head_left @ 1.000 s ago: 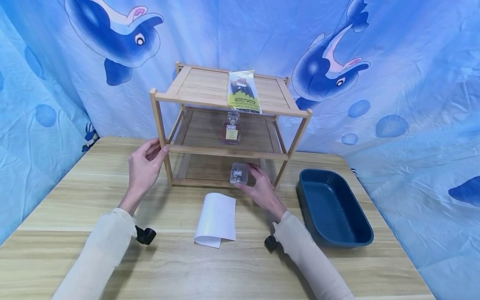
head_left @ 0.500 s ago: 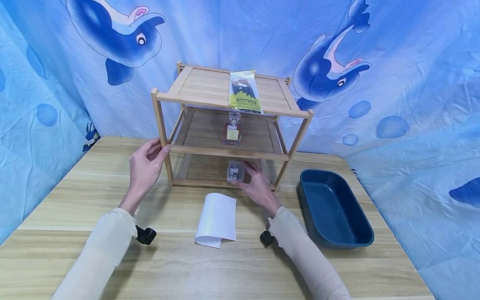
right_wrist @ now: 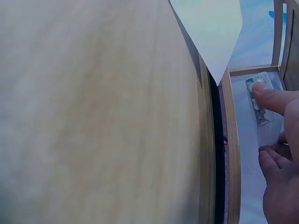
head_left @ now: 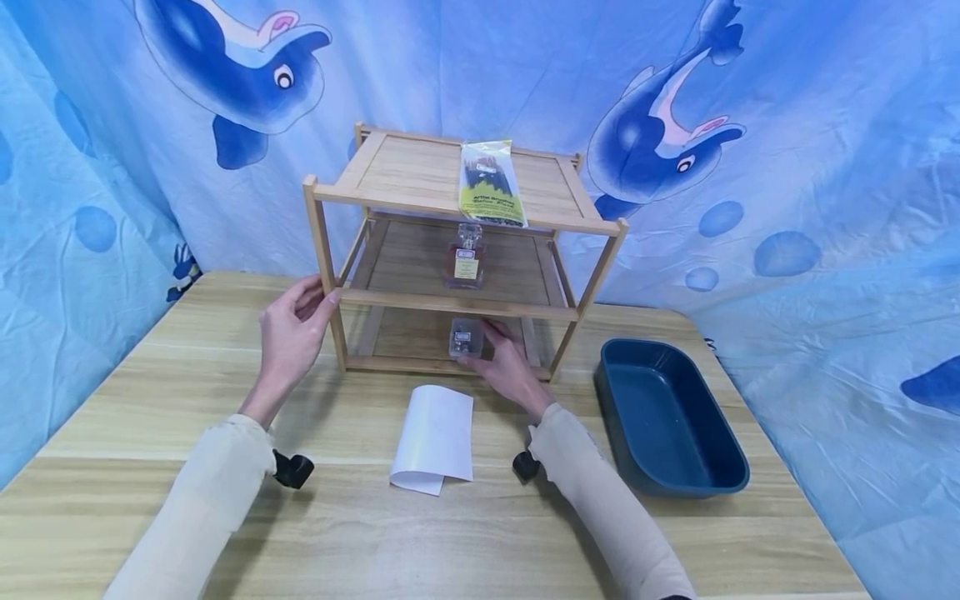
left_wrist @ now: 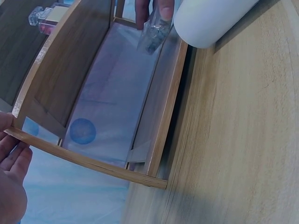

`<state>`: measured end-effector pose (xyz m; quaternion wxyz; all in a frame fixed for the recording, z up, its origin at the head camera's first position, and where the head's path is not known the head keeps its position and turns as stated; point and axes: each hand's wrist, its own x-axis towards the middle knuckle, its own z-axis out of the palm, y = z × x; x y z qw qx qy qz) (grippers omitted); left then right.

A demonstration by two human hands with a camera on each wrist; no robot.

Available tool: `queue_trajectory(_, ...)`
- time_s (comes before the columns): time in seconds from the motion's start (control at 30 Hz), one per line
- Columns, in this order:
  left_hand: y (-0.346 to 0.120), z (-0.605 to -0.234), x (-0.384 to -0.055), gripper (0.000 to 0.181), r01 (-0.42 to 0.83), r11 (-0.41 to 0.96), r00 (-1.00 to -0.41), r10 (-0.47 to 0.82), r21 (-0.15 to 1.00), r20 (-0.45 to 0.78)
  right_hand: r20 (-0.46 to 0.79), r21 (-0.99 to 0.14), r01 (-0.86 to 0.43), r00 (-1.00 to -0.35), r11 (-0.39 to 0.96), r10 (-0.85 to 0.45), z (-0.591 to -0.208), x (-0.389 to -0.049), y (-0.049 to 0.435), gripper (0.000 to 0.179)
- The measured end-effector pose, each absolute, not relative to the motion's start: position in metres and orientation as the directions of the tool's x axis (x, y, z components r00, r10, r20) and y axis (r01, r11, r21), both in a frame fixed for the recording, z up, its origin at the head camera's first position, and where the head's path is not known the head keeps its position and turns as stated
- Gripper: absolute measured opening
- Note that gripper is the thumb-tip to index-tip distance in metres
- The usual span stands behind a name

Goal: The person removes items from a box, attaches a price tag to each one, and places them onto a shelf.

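In the head view my left hand (head_left: 291, 333) holds the left front post of a three-tier wooden shelf (head_left: 457, 304), at the height of the middle tier. My right hand (head_left: 512, 371) grips a small clear plastic box (head_left: 462, 335) by its side, at the front of the lowest tier. Small dark and metallic-looking pieces lie inside the box, and a white label is on it. The right wrist view shows the thumb across one face of the box (right_wrist: 264, 107), with fingers at its other end. The left wrist view has the box (left_wrist: 154, 35) tilted above the bottom tier.
A pink perfume bottle (head_left: 465, 265) stands on the middle tier. On the top tier lies a packet of artist brushes (head_left: 491, 183), overhanging the front edge. A curled white sheet (head_left: 435, 437) is on the table before the shelf, and a dark blue basin (head_left: 671, 417) sits at the right.
My right hand has moved a little left and deeper toward the lowest tier, carrying the clear box. The left hand stays on the post.
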<state>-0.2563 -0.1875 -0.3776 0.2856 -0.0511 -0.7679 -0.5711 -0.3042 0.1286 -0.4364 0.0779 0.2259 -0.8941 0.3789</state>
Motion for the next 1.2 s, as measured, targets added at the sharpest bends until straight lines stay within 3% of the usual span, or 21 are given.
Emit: queue_trajectory(1.2, -0.186, -0.378, -0.257, 0.041, 0.404, 0.332, -0.830, -0.259, 0.852, 0.494, 0.175, -0.642, -0.375, -0.921, 0.668, -0.349, -0.440, -0.321, 0.109, 0.078)
